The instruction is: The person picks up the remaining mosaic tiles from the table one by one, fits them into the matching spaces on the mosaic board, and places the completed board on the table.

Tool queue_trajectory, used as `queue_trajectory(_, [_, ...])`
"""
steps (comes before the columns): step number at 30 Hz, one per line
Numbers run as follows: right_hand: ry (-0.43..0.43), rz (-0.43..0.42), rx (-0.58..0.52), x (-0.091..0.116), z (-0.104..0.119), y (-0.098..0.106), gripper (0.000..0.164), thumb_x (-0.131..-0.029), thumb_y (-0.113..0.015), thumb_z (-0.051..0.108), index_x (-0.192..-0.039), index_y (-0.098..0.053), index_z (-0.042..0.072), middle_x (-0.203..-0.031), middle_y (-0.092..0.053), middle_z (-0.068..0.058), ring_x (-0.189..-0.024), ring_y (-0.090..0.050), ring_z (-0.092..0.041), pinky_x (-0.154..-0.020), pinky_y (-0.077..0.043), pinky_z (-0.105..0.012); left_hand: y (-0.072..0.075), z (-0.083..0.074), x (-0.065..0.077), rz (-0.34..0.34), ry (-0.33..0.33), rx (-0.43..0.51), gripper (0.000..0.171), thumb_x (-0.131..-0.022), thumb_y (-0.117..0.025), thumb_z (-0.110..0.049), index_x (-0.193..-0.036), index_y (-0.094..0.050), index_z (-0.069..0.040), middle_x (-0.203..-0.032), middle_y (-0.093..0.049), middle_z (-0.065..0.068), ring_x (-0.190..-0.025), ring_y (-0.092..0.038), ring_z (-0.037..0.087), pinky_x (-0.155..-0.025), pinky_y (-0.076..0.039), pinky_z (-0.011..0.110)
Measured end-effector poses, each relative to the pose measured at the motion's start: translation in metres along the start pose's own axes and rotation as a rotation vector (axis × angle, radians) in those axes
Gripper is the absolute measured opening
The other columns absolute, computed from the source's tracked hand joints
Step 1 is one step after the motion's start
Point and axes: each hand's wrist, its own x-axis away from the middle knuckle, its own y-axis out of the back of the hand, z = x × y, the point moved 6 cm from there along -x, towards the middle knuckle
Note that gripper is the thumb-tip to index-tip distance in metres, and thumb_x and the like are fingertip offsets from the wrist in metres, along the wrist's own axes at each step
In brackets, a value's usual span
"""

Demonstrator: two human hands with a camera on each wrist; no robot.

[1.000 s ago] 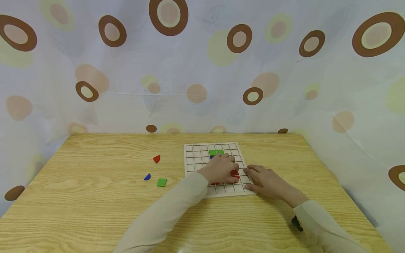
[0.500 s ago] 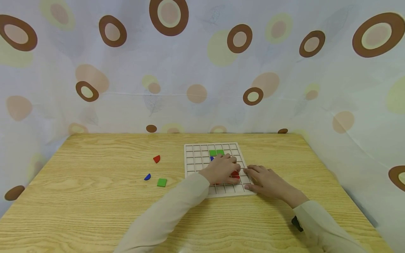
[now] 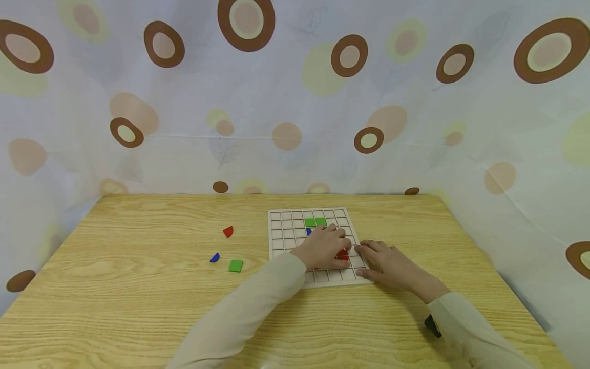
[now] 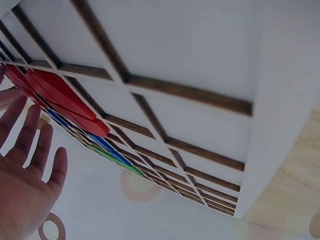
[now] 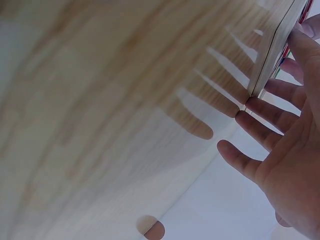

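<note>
I'm looking into a small screened-off booth: patterned sheeting point(image 3: 258, 169) lines the back and both sides of a wood-grain surface point(image 3: 115, 297); whether home or lab, I can't tell.

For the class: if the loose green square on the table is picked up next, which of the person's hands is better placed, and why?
Probably the left hand: it is nearer the green square, which lies left of the grid board. The right hand is at the board's opposite edge.
</note>
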Motion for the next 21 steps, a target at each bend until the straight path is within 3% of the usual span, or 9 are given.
queue_trajectory(6, [-0.002,0.002,-0.005,0.000,0.001,0.001,0.057,-0.088,-0.054,0.046,-0.130,-0.049,0.008,-0.130,-0.049,-0.014,-0.118,-0.047,-0.034,-0.085,-0.041,-0.056,0.003,0.004,0.004,0.015,0.016,0.029,0.038,-0.086,-0.052,-0.052,-0.114,-0.060,-0.028,-0.113,-0.056,-0.006,-0.107,-0.050,0.014,-0.092,-0.041,0.035])
queue_trajectory(12, [-0.007,0.002,-0.009,0.000,0.001,0.000,0.057,-0.087,-0.054,0.046,-0.129,-0.049,0.008,-0.130,-0.049,-0.014,-0.118,-0.047,-0.034,-0.086,-0.041,-0.056,0.005,0.011,0.008,0.036,0.044,-0.007,0.039,-0.087,-0.050,-0.054,-0.116,-0.059,-0.029,-0.118,-0.055,-0.006,-0.109,-0.051,0.014,-0.094,-0.042,0.036])
queue_trajectory(21, [-0.010,0.005,-0.010,-0.001,0.001,0.000,0.058,-0.087,-0.054,0.046,-0.131,-0.048,0.008,-0.131,-0.049,-0.014,-0.120,-0.047,-0.034,-0.087,-0.041,-0.056,0.010,0.021,0.022,0.016,0.028,0.027,0.034,-0.087,-0.054,-0.048,-0.114,-0.060,-0.028,-0.114,-0.056,-0.007,-0.108,-0.051,0.013,-0.096,-0.041,0.036])
